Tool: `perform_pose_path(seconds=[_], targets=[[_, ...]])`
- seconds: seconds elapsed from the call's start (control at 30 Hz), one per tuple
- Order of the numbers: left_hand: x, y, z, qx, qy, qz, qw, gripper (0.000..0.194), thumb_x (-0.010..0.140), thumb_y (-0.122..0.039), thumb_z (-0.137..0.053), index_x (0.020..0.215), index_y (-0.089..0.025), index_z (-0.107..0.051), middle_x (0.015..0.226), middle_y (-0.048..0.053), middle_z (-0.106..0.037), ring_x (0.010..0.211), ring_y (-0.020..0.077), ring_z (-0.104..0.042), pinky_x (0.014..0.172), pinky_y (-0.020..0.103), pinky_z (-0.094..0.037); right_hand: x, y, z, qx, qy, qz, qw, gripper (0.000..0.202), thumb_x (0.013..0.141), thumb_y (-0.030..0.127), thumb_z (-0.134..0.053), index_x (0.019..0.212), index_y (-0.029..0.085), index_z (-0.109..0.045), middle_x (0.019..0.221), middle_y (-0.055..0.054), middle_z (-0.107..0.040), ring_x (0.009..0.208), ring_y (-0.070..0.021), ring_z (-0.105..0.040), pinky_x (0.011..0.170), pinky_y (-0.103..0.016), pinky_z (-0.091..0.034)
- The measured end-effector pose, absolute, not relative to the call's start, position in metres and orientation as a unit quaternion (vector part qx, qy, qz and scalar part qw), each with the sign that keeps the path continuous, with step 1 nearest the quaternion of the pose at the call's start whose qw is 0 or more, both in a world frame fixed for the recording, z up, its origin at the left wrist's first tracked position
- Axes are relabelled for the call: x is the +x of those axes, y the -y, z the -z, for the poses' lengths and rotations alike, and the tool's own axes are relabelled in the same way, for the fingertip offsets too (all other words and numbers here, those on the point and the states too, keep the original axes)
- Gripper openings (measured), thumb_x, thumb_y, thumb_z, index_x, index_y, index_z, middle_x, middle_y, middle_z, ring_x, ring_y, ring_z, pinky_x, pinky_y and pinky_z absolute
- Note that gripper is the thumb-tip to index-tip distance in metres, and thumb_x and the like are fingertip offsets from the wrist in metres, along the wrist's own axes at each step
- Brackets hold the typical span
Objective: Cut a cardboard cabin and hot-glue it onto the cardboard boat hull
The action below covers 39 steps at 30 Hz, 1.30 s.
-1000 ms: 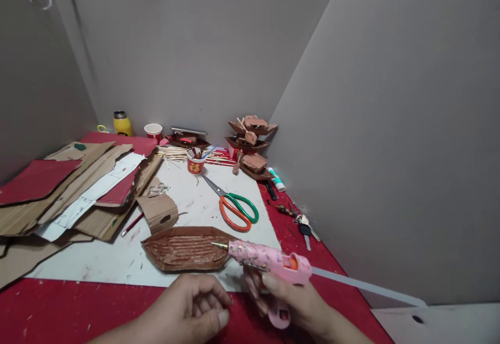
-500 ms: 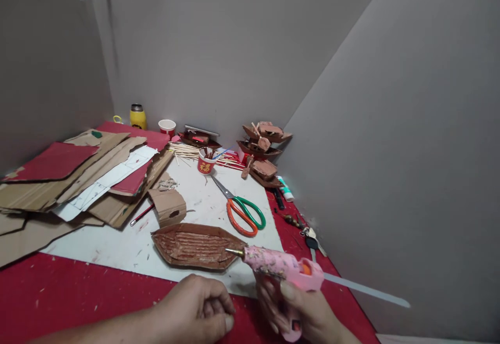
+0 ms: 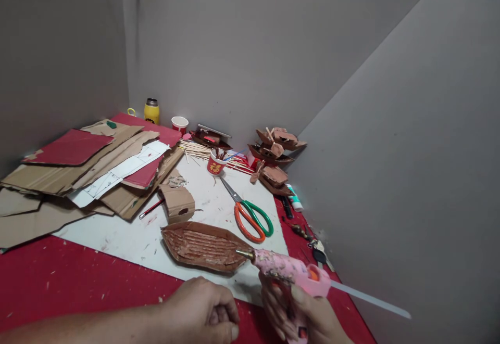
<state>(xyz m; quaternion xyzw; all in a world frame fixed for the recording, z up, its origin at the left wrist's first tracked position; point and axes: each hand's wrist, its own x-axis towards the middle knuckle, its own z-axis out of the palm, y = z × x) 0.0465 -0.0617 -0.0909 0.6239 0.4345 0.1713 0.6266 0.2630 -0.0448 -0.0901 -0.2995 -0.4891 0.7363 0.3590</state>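
My right hand (image 3: 299, 307) is wrapped round the handle of a pink glue gun (image 3: 283, 267), a glue stick poking out of its back end. Its metal nozzle points left, over the right end of a brown model boat (image 3: 205, 246); whether the two touch I cannot tell. Ridged strips line the inside of the hull. In front of the boat, my left hand (image 3: 209, 307) rests near the red table edge with fingers curled in and nothing visible in them. Behind the hull are scissors (image 3: 252, 214) with orange and green handles and a curved cardboard piece (image 3: 177, 203) with a hole.
Cardboard sheets (image 3: 74, 175) are piled on the left. A red paper cup (image 3: 217, 163), wooden sticks (image 3: 195, 150) and a yellow bottle (image 3: 151, 111) stand or lie farther back. Finished-looking model boats (image 3: 275, 149) are stacked by the right wall, with keys (image 3: 318, 253) nearer.
The whole scene has shifted slightly right and tilted as the head turned. Both hands keep their poses, the right still gripping the glue gun.
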Motion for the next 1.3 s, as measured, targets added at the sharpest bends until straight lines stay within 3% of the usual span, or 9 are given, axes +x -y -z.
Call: perform_pose_path(seconds=[0.23, 0.57, 0.73, 0.93, 1.3], targets=[[0.045, 0.059, 0.093, 0.644, -0.424, -0.157, 0.617, 0.025, 0.068, -0.02, -0.06, 0.088, -0.016, -0.075, 0.062, -0.003, -0.055, 0.056, 0.0102, -0.047, 0.049, 0.018, -0.034, 0.266, 0.042, 0.102, -0.262, 0.494, -0.739, 0.376, 0.048, 0.085, 0.06, -0.059, 0.062, 0.018, -0.051, 0.042, 0.008, -0.036, 0.03, -0.0047, -0.031, 0.035, -0.018, -0.035], [0.042, 0.054, 0.097, 0.663, -0.4, -0.166, 0.61, 0.027, 0.07, -0.021, -0.06, 0.09, -0.013, -0.076, 0.062, -0.002, -0.054, 0.055, 0.0095, -0.047, 0.048, 0.017, -0.035, 0.261, 0.041, 0.094, -0.22, 0.477, -0.759, 0.385, 0.048, 0.089, 0.058, -0.055, 0.068, 0.015, -0.057, 0.048, 0.006, -0.041, 0.036, -0.0045, -0.031, 0.042, -0.018, -0.04], [0.043, 0.052, 0.102, 0.666, -0.391, -0.169, 0.612, 0.025, 0.071, -0.02, -0.06, 0.089, -0.014, -0.075, 0.062, -0.003, -0.053, 0.055, 0.0095, -0.046, 0.048, 0.017, -0.034, 0.257, 0.039, 0.095, -0.137, 0.375, -0.821, 0.408, 0.042, 0.09, 0.053, -0.055, 0.068, 0.018, -0.049, 0.057, 0.006, -0.044, 0.031, -0.001, -0.024, 0.034, -0.015, -0.035], [0.044, 0.051, 0.104, 0.669, -0.383, -0.167, 0.615, 0.024, 0.072, -0.023, -0.06, 0.088, -0.012, -0.075, 0.062, -0.003, -0.052, 0.055, 0.0094, -0.045, 0.05, 0.018, -0.034, 0.258, 0.038, 0.099, -0.12, 0.35, -0.835, 0.408, 0.048, 0.092, 0.052, -0.053, 0.059, 0.02, -0.037, 0.054, 0.007, -0.043, 0.029, -0.0009, -0.023, 0.031, -0.014, -0.034], [0.042, 0.05, 0.102, 0.678, -0.388, -0.161, 0.603, 0.024, 0.072, -0.024, -0.06, 0.088, -0.014, -0.075, 0.062, -0.002, -0.053, 0.056, 0.0104, -0.046, 0.049, 0.018, -0.034, 0.258, 0.039, 0.099, -0.099, 0.341, -0.838, 0.415, 0.05, 0.095, 0.051, -0.048, 0.058, 0.021, -0.033, 0.053, 0.008, -0.04, 0.029, -0.0009, -0.022, 0.032, -0.014, -0.035]])
